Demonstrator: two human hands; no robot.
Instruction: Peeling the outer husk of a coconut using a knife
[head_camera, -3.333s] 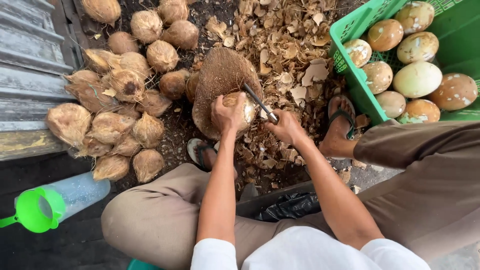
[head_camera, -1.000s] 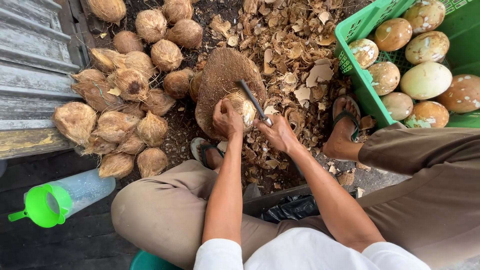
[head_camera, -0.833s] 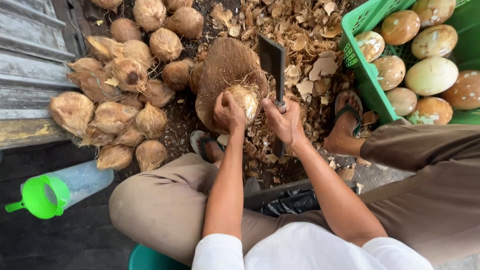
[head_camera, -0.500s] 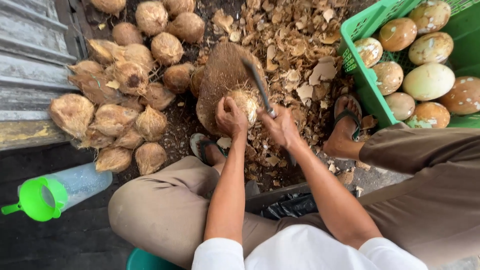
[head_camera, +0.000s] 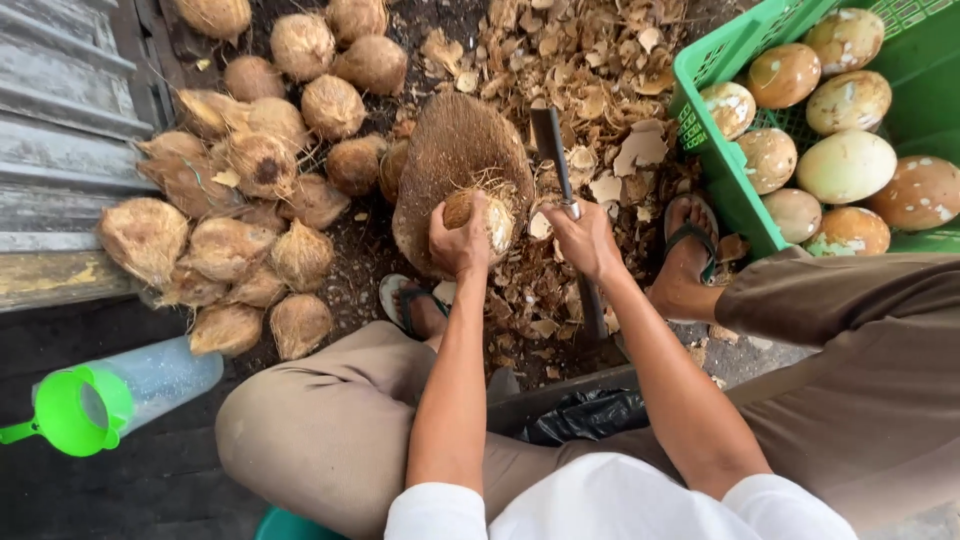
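I read left hand (head_camera: 462, 240) closed over coconut (head_camera: 480, 215), pressing it on fibrous chopping block (head_camera: 455, 160) at frame centre. Right hand (head_camera: 585, 240) fisted round handle of cleaver (head_camera: 553, 150), blade pointing 12 o'clock. Green crate (head_camera: 725, 130) at 2 o'clock, holds peeled pale nuts; right edge cut off. Unpeeled husked pile (head_camera: 250, 190) at 10 o'clock. Clear bottle with green funnel (head_camera: 70, 410) at 8 o'clock. I find no labels legible. Black bag (head_camera: 585, 415) between knees, mostly hidden. Handle end concealed by fist.
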